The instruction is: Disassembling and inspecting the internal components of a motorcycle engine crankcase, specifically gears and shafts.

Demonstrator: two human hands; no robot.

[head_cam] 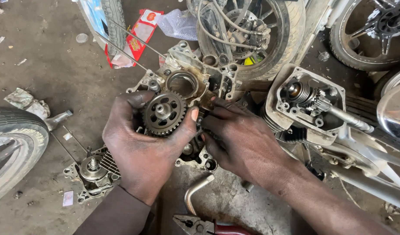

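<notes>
So the left hand [143, 152] has its fingers wrapped around a dark round gear [164, 113] with holes through its face and a short shaft stub in the middle. Thumb is on the right edge of the gear, the other fingers curl over the top left of it. The gear sits right against the front of a grimy engine case [189, 80], just below and left of the big round bore in that case.

The right hand [243, 141] is just beside it, fingers bent and pressed onto the case at its right side, fingertips touching the metal near the middle. Can't tell if it's actually pinching anything small, the fingertips hide that spot.

Everything is down on a dirty concrete floor [56, 74]. Near left of the hands lies another engine cover [93, 172] with a round hub and cooling fins. On the right there's a motorcycle engine [306, 104] opened up, with a spring and a small toothed gear showing inside. Far behind the case is a motorcycle wheel [269, 30] with cables over it, and a second wheel [369, 35] at the far right. A tyre [13, 143] pokes in at the left edge. Near the bottom are red-handled pliers [200, 225] and a bent metal lever [195, 191]. A red and white wrapper [137, 39] lies far left on the floor, with a crumpled rag [23, 100] further left.
</notes>
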